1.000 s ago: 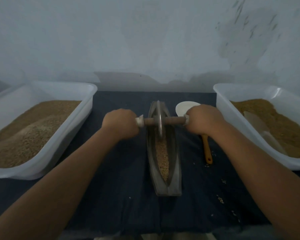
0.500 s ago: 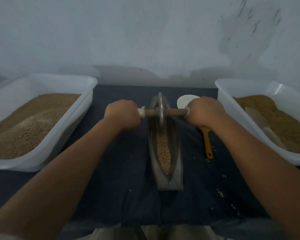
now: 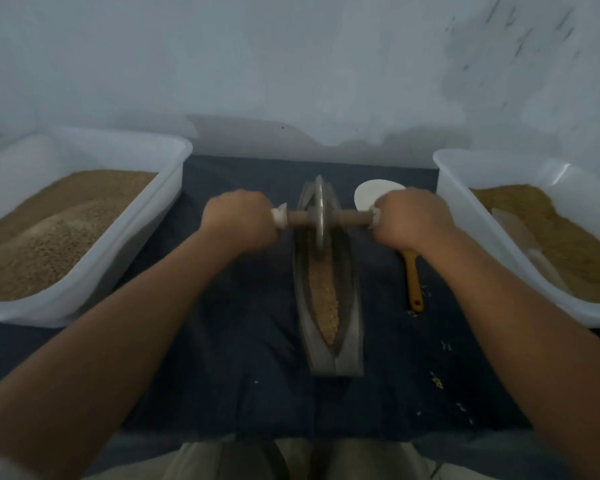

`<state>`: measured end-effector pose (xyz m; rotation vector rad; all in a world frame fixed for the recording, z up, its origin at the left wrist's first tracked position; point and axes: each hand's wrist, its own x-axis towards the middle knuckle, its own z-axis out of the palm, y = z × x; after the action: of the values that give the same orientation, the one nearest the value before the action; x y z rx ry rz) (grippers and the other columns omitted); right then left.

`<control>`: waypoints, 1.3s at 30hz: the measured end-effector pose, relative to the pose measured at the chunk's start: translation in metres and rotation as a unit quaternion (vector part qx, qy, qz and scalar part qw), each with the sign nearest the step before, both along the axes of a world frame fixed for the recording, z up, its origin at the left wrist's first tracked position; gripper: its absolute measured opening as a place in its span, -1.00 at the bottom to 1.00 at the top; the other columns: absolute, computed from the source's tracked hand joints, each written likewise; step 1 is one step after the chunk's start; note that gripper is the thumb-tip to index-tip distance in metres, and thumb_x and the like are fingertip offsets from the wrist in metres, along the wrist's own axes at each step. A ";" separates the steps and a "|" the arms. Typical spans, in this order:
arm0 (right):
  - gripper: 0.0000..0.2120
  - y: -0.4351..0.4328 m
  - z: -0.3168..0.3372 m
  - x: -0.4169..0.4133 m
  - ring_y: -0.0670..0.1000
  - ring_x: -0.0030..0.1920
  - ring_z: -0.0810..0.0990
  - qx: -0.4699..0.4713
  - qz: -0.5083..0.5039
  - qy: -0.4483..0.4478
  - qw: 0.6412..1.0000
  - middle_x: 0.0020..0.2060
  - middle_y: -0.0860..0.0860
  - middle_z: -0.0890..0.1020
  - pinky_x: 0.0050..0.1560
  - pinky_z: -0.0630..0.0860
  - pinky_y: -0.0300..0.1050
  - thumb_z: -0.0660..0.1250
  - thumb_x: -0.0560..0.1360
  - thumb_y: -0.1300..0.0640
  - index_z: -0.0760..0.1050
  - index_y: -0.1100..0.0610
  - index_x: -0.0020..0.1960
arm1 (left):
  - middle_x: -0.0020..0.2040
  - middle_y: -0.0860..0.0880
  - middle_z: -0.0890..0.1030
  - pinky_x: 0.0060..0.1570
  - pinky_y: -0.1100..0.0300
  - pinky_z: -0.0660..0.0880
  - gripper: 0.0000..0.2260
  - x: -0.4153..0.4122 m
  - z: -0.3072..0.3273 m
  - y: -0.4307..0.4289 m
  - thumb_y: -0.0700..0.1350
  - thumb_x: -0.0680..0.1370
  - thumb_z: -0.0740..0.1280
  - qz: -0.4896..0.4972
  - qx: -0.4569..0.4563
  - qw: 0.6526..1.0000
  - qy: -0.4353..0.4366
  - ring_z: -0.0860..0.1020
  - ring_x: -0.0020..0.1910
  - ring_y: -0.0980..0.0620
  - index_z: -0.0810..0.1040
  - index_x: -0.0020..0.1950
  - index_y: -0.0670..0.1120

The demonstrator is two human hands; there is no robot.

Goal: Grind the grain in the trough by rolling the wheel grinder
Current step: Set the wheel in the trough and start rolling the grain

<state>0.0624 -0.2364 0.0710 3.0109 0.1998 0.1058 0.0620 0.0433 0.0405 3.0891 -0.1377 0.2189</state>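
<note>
- The left tub and right tub are flanking the trough.
- The trough is holding grain.
- The wheel grinder is standing upright in its far end.
- The left hand and right hand are gripping its axle ends.

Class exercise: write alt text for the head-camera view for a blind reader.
Left hand and right hand grip the handle ends of a wheel grinder in a narrow trough of grain. A white left tub and right tub of grain flank it on dark cloth.
</note>
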 end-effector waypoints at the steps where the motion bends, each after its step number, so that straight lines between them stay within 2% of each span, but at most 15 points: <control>1: -0.83 0.002 0.000 0.005 -0.01 -0.28 0.50 -0.006 -0.003 -0.011 1.000 -0.26 -0.05 0.58 -0.20 0.50 -0.04 0.30 0.53 -0.09 0.56 -0.05 -0.17 | -0.24 0.03 0.58 -0.22 0.10 0.47 -0.76 0.004 0.005 -0.003 0.15 0.45 0.35 0.000 0.004 1.000 0.000 0.54 -0.28 -0.05 0.51 -0.25 0.00; 3: -0.83 0.000 -0.001 0.003 0.00 -0.26 0.55 -0.007 0.000 0.025 1.000 -0.25 -0.03 0.60 -0.19 0.52 -0.03 0.30 0.55 -0.07 0.57 -0.03 -0.14 | -0.25 0.03 0.57 -0.25 0.11 0.43 -0.77 -0.004 0.008 -0.004 0.14 0.46 0.36 -0.012 0.021 1.000 -0.003 0.53 -0.30 -0.03 0.50 -0.26 0.01; 6: -0.83 -0.016 -0.001 -0.034 -0.06 -0.31 0.62 0.030 0.037 0.164 0.985 -0.34 -0.02 0.64 -0.24 0.61 -0.04 0.36 0.49 -0.05 0.58 -0.02 -0.22 | -0.36 0.08 0.49 -0.39 0.18 0.31 -0.78 -0.046 0.003 0.006 0.13 0.43 0.32 -0.078 0.065 0.995 -0.023 0.44 -0.42 0.05 0.43 -0.32 0.05; 8: -0.80 -0.028 0.000 -0.068 -0.14 -0.40 0.60 0.065 0.073 0.239 0.966 -0.37 -0.09 0.64 -0.41 0.48 -0.16 0.32 0.32 -0.18 0.56 -0.07 -0.22 | -0.47 0.11 0.42 -0.47 0.26 0.18 -0.77 -0.077 -0.003 0.015 0.14 0.37 0.32 -0.133 0.086 0.985 -0.063 0.36 -0.52 0.12 0.38 -0.37 0.07; 10: -0.72 -0.036 -0.003 -0.084 -0.19 -0.43 0.57 0.094 0.088 0.262 0.956 -0.36 -0.19 0.62 -0.45 0.39 -0.21 0.24 0.22 -0.27 0.53 -0.15 -0.19 | -0.53 0.12 0.35 -0.48 0.31 0.11 -0.74 -0.086 -0.004 0.018 0.15 0.34 0.33 -0.159 0.091 0.978 -0.097 0.30 -0.57 0.15 0.34 -0.42 0.08; 14: -0.72 -0.026 -0.021 -0.043 -0.10 -0.42 0.57 0.040 0.047 0.105 0.993 -0.42 -0.06 0.59 -0.38 0.44 -0.11 0.23 0.47 -0.17 0.52 -0.03 -0.29 | -0.39 0.10 0.47 -0.40 0.21 0.27 -0.75 -0.043 0.001 0.004 0.16 0.43 0.30 -0.092 0.075 0.992 -0.046 0.44 -0.43 0.04 0.42 -0.34 0.04; 18: -0.73 -0.006 -0.014 0.009 -0.01 -0.28 0.51 0.009 0.003 -0.023 1.000 -0.28 -0.06 0.58 -0.17 0.56 -0.01 0.21 0.55 -0.13 0.50 -0.03 -0.25 | -0.27 0.03 0.57 -0.26 0.12 0.43 -0.80 0.005 0.014 -0.006 0.11 0.45 0.36 -0.023 0.042 0.999 -0.023 0.52 -0.32 -0.02 0.54 -0.24 0.01; 20: -0.76 -0.006 -0.008 0.012 0.00 -0.26 0.53 -0.001 0.013 0.008 1.000 -0.26 -0.05 0.58 -0.14 0.58 0.00 0.24 0.56 -0.11 0.52 -0.03 -0.21 | -0.24 0.03 0.60 -0.22 0.10 0.46 -0.81 -0.002 0.015 -0.006 0.11 0.45 0.36 -0.021 0.034 0.999 -0.005 0.58 -0.26 -0.06 0.55 -0.22 0.01; 22: -0.78 -0.012 -0.002 -0.008 -0.03 -0.30 0.59 0.009 0.037 0.089 0.995 -0.32 -0.05 0.61 -0.23 0.57 -0.05 0.29 0.53 -0.10 0.55 -0.03 -0.22 | -0.27 0.07 0.57 -0.28 0.14 0.43 -0.80 -0.026 0.007 0.002 0.13 0.43 0.34 -0.045 0.035 0.998 0.016 0.57 -0.28 -0.04 0.52 -0.26 0.03; 25: -0.78 -0.026 0.003 -0.066 -0.12 -0.42 0.59 0.044 0.079 0.183 0.979 -0.38 -0.18 0.63 -0.42 0.44 -0.15 0.27 0.29 -0.23 0.56 -0.11 -0.26 | -0.45 0.13 0.43 -0.47 0.26 0.18 -0.75 -0.080 -0.013 0.020 0.22 0.37 0.31 -0.100 0.055 0.993 -0.038 0.39 -0.49 0.15 0.43 -0.36 0.08; 27: -0.73 -0.030 0.000 -0.082 -0.19 -0.38 0.59 0.041 0.091 0.168 0.981 -0.31 -0.34 0.60 -0.45 0.39 -0.17 0.21 0.25 -0.29 0.54 -0.15 -0.24 | -0.52 0.15 0.35 -0.48 0.32 0.05 -0.72 -0.091 -0.018 0.025 0.25 0.33 0.31 -0.111 0.061 0.988 -0.089 0.27 -0.55 0.21 0.37 -0.41 0.10; 29: -0.76 -0.025 -0.005 -0.067 -0.11 -0.44 0.57 0.027 0.073 0.124 0.989 -0.43 -0.10 0.60 -0.43 0.39 -0.16 0.31 0.38 -0.20 0.51 -0.06 -0.32 | -0.48 0.13 0.40 -0.47 0.30 0.14 -0.73 -0.076 -0.020 0.021 0.23 0.35 0.29 -0.086 0.048 0.993 -0.068 0.35 -0.52 0.15 0.41 -0.39 0.07; 31: -0.77 -0.014 -0.007 -0.038 -0.07 -0.36 0.57 0.004 0.045 0.059 0.997 -0.39 -0.07 0.59 -0.34 0.47 -0.10 0.32 0.50 -0.11 0.51 -0.06 -0.29 | -0.40 0.10 0.48 -0.41 0.21 0.30 -0.72 -0.041 -0.014 0.009 0.21 0.41 0.29 -0.048 0.039 0.997 -0.039 0.46 -0.43 0.05 0.47 -0.33 0.04; 34: -0.80 -0.003 -0.005 -0.002 0.03 -0.23 0.57 -0.002 0.006 0.004 1.000 -0.27 -0.06 0.59 -0.15 0.56 -0.01 0.27 0.54 -0.09 0.54 -0.04 -0.20 | -0.31 0.07 0.54 -0.33 0.15 0.38 -0.75 0.004 0.001 -0.002 0.18 0.45 0.34 -0.012 0.029 0.999 -0.019 0.49 -0.36 0.03 0.54 -0.26 0.03; 39: -0.81 -0.011 0.005 -0.030 -0.03 -0.25 0.61 0.016 0.054 0.078 0.995 -0.29 -0.06 0.62 -0.21 0.56 -0.04 0.29 0.55 -0.05 0.55 -0.05 -0.22 | -0.33 0.09 0.51 -0.33 0.14 0.35 -0.76 -0.039 -0.004 0.007 0.17 0.45 0.32 -0.032 0.019 0.999 -0.001 0.46 -0.38 0.03 0.48 -0.29 0.05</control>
<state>0.0325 -0.2470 0.0755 3.0398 0.3802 -0.1192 0.0229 0.0499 0.0361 3.1162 -0.2427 0.2208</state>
